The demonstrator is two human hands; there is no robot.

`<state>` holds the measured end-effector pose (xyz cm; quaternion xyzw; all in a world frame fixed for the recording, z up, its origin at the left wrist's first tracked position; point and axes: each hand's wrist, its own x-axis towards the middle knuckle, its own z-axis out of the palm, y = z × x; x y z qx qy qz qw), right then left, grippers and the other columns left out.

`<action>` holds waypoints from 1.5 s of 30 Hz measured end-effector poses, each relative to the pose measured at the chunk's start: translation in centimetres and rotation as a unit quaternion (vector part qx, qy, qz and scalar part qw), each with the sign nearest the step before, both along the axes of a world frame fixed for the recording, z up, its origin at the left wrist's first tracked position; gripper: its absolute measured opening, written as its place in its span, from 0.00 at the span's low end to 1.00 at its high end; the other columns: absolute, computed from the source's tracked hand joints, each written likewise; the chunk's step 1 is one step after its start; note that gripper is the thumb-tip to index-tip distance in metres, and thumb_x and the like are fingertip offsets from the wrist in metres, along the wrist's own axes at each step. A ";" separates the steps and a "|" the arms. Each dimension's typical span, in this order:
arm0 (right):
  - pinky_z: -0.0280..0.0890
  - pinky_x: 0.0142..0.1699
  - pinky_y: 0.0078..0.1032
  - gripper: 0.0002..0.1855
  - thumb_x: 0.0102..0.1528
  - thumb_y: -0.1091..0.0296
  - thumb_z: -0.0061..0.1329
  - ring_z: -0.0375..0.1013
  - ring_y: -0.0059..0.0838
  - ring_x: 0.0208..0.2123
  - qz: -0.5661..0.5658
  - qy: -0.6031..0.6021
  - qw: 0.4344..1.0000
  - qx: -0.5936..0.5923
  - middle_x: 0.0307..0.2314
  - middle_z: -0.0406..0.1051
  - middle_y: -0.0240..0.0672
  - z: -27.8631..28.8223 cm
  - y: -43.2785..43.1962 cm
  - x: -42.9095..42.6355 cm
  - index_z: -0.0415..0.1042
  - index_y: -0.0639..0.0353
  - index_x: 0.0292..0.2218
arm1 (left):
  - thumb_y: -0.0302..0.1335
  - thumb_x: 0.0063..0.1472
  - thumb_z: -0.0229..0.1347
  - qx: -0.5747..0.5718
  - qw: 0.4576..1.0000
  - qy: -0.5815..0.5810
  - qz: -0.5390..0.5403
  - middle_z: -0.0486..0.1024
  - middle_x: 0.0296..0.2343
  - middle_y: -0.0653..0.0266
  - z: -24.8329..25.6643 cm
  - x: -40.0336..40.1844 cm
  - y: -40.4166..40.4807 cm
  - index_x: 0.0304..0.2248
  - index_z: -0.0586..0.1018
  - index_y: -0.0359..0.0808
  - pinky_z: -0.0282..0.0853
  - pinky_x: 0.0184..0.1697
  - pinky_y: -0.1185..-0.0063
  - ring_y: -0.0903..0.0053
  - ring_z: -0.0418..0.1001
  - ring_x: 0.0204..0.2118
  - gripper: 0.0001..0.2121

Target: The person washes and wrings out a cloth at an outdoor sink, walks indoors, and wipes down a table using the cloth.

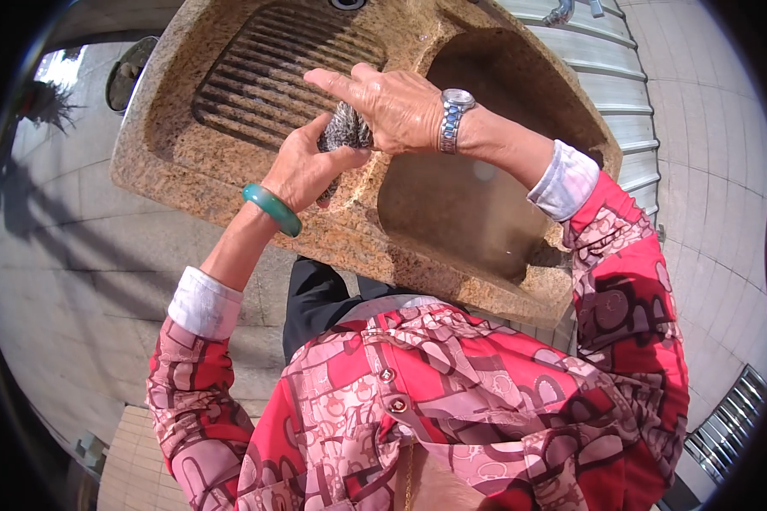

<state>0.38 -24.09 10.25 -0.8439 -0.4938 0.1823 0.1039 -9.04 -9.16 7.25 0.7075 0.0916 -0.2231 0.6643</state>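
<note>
A grey, speckled bundle of knitted cloth [346,128] is bunched up between my two hands, over the ridge between the washboard and the basin. My left hand [307,160] holds it from the left, thumb lying across its near side; a green bangle circles that wrist. From the right, my right hand [399,108] grips the same bundle, its index finger stretched out toward the left. A metal watch [455,121] is on the right wrist. Part of the cloth hangs below the left hand, and what lies inside its folds is hidden.
A brown granite sink [185,175] has a ridged washboard [262,83] at left and a deep basin [466,211] at right, apparently with cloudy water. A metal tap [559,13] stands beyond it. Ridged metal panels [613,83] border the right side. An oval container [128,73] sits far left.
</note>
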 end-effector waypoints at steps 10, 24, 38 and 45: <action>0.61 0.42 0.29 0.37 0.40 0.56 0.54 0.64 0.32 0.44 0.133 -0.182 0.933 0.280 0.43 0.63 0.30 -0.3 -1.0 -0.7 0.58 0.38 0.53 | 0.40 0.57 0.47 -0.548 0.785 0.289 -0.018 0.67 0.15 0.61 0.4 -1.6 0.8 0.38 0.68 0.32 0.51 0.11 0.86 0.82 0.57 0.08 0.18; 0.65 0.21 0.29 0.15 0.44 0.68 0.48 0.70 0.35 0.21 0.166 -0.022 0.972 0.167 0.23 0.62 0.35 0.8 -0.9 -0.7 0.62 0.55 0.36 | 0.34 0.54 0.49 -0.562 0.759 0.324 -0.066 0.66 0.16 0.62 0.9 -1.9 1.4 0.37 0.67 0.30 0.50 0.10 0.85 0.82 0.57 0.08 0.16; 0.65 0.23 0.33 0.12 0.39 0.70 0.50 0.72 0.43 0.21 0.151 -0.039 0.984 0.085 0.15 0.68 0.41 0.0 -1.6 -0.6 0.61 0.61 0.26 | 0.28 0.45 0.60 -0.151 0.962 0.176 -0.146 0.66 0.15 0.71 2.8 -0.7 0.3 0.25 0.71 0.32 0.55 0.16 0.85 0.85 0.62 0.13 0.11; 0.66 0.28 0.36 0.09 0.36 0.72 0.48 0.72 0.46 0.23 -0.105 0.074 0.992 -0.013 0.16 0.69 0.46 -1.7 -1.0 -2.9 0.65 0.64 0.23 | 0.30 0.42 0.54 0.332 0.921 -0.153 -0.138 0.74 0.20 0.50 -0.2 0.3 -0.1 0.27 0.76 0.35 0.69 0.29 0.70 0.58 0.73 0.26 0.11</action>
